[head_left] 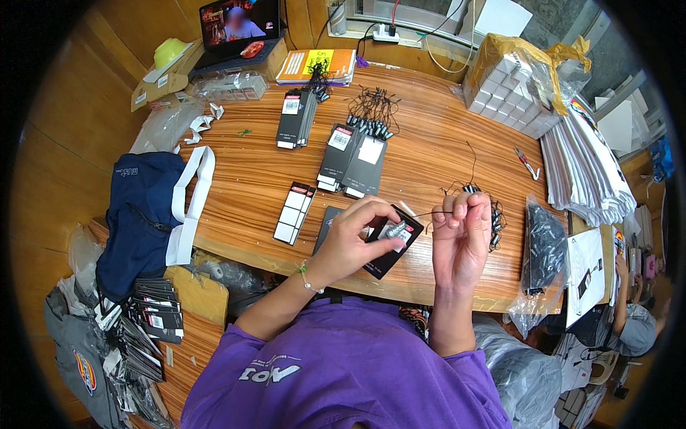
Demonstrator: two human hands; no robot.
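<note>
Both hands pinching tag, cord

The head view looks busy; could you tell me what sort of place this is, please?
Probably a small packing or tagging workshop. On the wooden table lie stacks of black card tags and loose string fasteners, with a bag of small white boxes behind. The left hand holds a tag while the right hand pinches a string.

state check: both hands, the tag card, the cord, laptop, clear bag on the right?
left hand: shut on black tag card
right hand: pinching thin black cord
black tag card: lifted off the table, tilted
thin black cord: stretched between the hands
laptop: open, screen lit
clear bag: lying open on table edge
</note>
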